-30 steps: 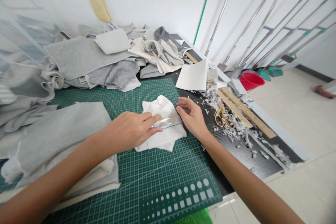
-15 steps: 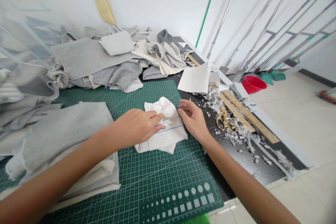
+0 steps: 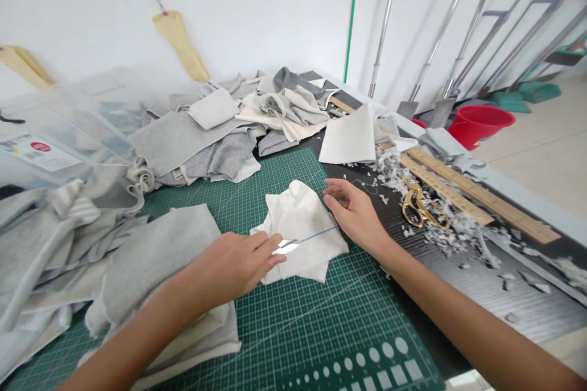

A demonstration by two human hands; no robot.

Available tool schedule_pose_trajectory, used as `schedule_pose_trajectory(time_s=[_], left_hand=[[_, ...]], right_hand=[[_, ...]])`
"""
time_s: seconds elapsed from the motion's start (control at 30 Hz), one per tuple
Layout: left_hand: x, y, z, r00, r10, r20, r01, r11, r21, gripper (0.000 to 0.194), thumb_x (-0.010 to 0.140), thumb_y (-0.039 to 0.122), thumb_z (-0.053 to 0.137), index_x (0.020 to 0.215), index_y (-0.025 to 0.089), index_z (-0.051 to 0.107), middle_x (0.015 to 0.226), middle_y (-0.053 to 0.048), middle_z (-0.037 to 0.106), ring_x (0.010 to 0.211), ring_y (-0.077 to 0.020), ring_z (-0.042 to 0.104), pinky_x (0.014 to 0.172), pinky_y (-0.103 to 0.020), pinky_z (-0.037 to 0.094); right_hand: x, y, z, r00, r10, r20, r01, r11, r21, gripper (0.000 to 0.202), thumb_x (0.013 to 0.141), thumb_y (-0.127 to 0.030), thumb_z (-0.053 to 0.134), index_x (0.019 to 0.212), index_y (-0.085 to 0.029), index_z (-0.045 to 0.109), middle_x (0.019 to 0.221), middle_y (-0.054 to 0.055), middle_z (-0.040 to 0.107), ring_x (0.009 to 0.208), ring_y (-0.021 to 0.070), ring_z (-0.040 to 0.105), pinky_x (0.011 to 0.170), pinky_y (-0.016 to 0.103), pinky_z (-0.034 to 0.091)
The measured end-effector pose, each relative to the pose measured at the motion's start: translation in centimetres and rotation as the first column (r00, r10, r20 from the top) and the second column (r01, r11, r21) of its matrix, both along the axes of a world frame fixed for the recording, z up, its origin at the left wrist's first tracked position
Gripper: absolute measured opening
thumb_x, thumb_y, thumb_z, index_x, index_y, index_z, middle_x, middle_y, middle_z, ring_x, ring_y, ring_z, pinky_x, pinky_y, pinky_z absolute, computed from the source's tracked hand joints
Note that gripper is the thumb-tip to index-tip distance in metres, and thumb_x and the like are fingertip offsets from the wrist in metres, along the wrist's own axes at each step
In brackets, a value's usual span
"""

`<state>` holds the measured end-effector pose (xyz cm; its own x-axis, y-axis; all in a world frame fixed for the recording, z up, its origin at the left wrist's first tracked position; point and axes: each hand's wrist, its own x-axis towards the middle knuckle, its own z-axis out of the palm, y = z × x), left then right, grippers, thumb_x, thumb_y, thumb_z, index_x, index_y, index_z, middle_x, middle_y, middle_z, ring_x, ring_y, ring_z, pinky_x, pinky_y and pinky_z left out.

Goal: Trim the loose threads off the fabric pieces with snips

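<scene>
A piece of white fabric (image 3: 302, 214) with a blue line across it lies on the green cutting mat (image 3: 367, 311). Over its left part, my left hand (image 3: 247, 256) pinches a small shiny tool (image 3: 288, 247), whose pointed end lies along the blue line; most of it is hidden by the fingers. My right hand (image 3: 351, 208) is at the fabric's right edge, fingers apart and curved, holding nothing. Folded grey fabric (image 3: 160, 250) is stacked left of my left hand.
Grey and cream cloths (image 3: 183, 140) are heaped at the back. On the right are gold scissors (image 3: 415, 204), wooden rulers (image 3: 477, 192), fabric scraps (image 3: 452, 238) and a white sheet (image 3: 349, 137). A red bucket (image 3: 481, 125) stands beyond the table.
The view has shifted, showing more of the left side. My left hand and the shiny tool have moved down and left relative to the white fabric. The right hand stays by its right edge.
</scene>
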<state>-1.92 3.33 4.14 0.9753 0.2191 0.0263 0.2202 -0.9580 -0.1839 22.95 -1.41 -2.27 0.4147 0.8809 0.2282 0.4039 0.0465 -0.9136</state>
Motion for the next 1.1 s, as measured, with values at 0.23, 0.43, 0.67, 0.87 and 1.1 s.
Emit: schedule_pose_trajectory(time_s=[0.23, 0.43, 0.67, 0.87, 1.1], left_hand=[[-0.2, 3.2, 0.2, 0.99, 0.133, 0.048, -0.136, 0.989, 0.063, 0.031, 0.101, 0.034, 0.038, 0.114, 0.015, 0.057, 0.098, -0.006, 0.07, 0.077, -0.0199, 0.068, 0.059, -0.031, 0.049], [3.9, 3.0, 0.0, 0.99, 0.131, 0.06, -0.132, 0.991, 0.017, 0.036, 0.101, 0.038, 0.037, 0.118, 0.014, 0.056, 0.102, -0.009, 0.069, 0.086, -0.0222, 0.068, 0.065, -0.031, 0.051], [5.1, -0.2, 0.8, 0.997, -0.058, -0.046, 0.057, 0.998, -0.036, 0.033, 0.103, 0.036, 0.029, 0.11, 0.018, 0.056, 0.082, -0.002, 0.065, 0.066, -0.0191, 0.065, 0.048, -0.029, 0.042], [2.4, -0.5, 0.5, 0.998, -0.03, -0.049, 0.028, 0.999, -0.03, 0.032, 0.102, 0.037, 0.031, 0.115, 0.016, 0.052, 0.083, -0.003, 0.064, 0.067, -0.0167, 0.064, 0.05, -0.027, 0.042], [-0.7, 1.4, -0.8, 0.997, -0.004, -0.079, 0.018, 0.984, 0.177, 0.028, 0.102, 0.029, 0.032, 0.107, 0.015, 0.057, 0.082, -0.005, 0.066, 0.056, -0.0145, 0.061, 0.044, -0.026, 0.035]], right_hand=[[-0.2, 0.0, -0.3, 1.0, 0.001, 0.015, -0.002, 1.0, 0.029, 0.034, 0.081, -0.016, 0.055, 0.115, -0.017, 0.06, 0.095, 0.005, 0.068, 0.08, 0.0164, 0.063, 0.066, 0.03, 0.05], [0.1, 0.2, -0.4, 1.0, -0.02, 0.005, 0.02, 1.0, 0.017, 0.035, 0.081, -0.017, 0.055, 0.115, -0.018, 0.06, 0.096, 0.005, 0.068, 0.08, 0.0164, 0.064, 0.067, 0.03, 0.05], [0.1, 0.1, -0.3, 1.0, -0.023, -0.002, 0.023, 0.999, 0.027, 0.034, 0.081, -0.015, 0.053, 0.115, -0.017, 0.061, 0.094, 0.005, 0.068, 0.078, 0.0156, 0.063, 0.068, 0.03, 0.05], [0.1, 0.1, -0.4, 1.0, -0.022, -0.009, 0.023, 0.999, 0.025, 0.034, 0.082, -0.016, 0.054, 0.115, -0.017, 0.06, 0.095, 0.005, 0.068, 0.078, 0.0149, 0.062, 0.066, 0.029, 0.049], [-0.1, 0.1, -0.3, 1.0, -0.018, -0.006, 0.018, 1.0, 0.022, 0.034, 0.081, -0.015, 0.054, 0.114, -0.018, 0.06, 0.095, 0.005, 0.068, 0.077, 0.0147, 0.062, 0.065, 0.028, 0.049]])
